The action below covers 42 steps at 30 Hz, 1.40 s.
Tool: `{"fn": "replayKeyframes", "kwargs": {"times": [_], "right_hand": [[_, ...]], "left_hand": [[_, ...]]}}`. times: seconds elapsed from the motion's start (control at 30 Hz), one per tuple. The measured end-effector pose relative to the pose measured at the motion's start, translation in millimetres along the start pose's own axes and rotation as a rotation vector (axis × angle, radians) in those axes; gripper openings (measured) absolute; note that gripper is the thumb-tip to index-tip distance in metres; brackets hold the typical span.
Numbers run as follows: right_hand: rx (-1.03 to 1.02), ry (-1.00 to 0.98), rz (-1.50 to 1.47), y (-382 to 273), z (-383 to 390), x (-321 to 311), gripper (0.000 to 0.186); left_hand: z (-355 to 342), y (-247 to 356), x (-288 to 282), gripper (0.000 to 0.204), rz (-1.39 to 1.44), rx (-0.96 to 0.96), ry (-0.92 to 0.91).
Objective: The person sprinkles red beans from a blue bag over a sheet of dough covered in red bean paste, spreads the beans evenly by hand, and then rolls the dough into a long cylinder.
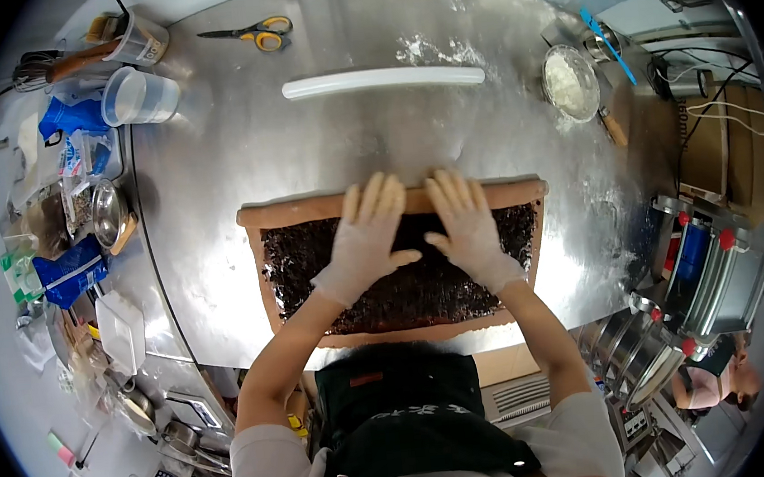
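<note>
A rectangular sheet of brown dough (271, 295) lies on the steel table, covered with a dark, lumpy filling (302, 255). Its far edge is turned over into a thin roll (293, 212) across the full width. My left hand (368, 240), in a thin translucent glove, lies with fingers stretched over that roll left of the middle. Likewise gloved, my right hand (467, 226) rests its outstretched fingers on the roll right of the middle. Both thumbs point inward above the filling. Beyond the dough lies a white rolling pin (382, 79).
Black and yellow scissors (260, 34) lie at the far left. A bowl of flour (570, 84) stands at the right, near a blue spatula (609, 46). Plastic tubs (141, 96) and bags crowd the left edge. A roller machine (717, 273) stands at the right; another person (717, 377) is beyond it.
</note>
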State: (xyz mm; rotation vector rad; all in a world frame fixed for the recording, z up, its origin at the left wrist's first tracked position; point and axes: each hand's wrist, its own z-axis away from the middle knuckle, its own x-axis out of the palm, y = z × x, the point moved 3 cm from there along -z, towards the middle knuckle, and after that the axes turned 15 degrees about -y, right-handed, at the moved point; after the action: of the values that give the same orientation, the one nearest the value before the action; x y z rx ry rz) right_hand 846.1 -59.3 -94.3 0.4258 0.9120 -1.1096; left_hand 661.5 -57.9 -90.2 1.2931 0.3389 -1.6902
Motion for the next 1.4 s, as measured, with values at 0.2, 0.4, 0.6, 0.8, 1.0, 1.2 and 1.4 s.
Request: {"fn": "replayKeyframes", "kwargs": {"times": [0.2, 0.4, 0.6, 0.8, 1.0, 1.2, 1.4], "right_hand": [[0.191, 0.048, 0.048, 39.7, 22.4, 24.9, 0.093], [0.184, 0.259, -0.084, 60.2, 32.6, 28.3, 0.089], [0.16, 0.221, -0.18, 79.8, 44.0, 29.5, 0.088], [0.241, 0.256, -0.068, 101.7, 56.8, 50.5, 0.089], [0.263, 0.241, -0.151, 135.2, 68.3, 41.7, 0.079], [0.199, 0.449, -0.384, 202.4, 83.7, 13.3, 0.039], [-0.062, 0.145, -0.572, 194.3, 51.2, -7.5, 0.035]], "left_hand": [[25.9, -44.1, 13.5, 0.107, -0.087, -0.215, -0.167], [41.4, -61.4, 13.7, 0.104, -0.024, -0.272, -0.067], [53.3, -86.9, 23.8, 0.105, 0.075, -0.279, -0.023], [75.7, -119.7, 26.6, 0.103, 0.129, -0.389, 0.05], [94.7, -144.9, 44.6, 0.1, 0.195, -0.443, 0.157], [54.6, -99.7, 3.7, 0.068, 0.141, -0.385, 0.45], [-82.2, 47.2, -13.9, 0.04, 0.296, -0.036, 0.238]]}}
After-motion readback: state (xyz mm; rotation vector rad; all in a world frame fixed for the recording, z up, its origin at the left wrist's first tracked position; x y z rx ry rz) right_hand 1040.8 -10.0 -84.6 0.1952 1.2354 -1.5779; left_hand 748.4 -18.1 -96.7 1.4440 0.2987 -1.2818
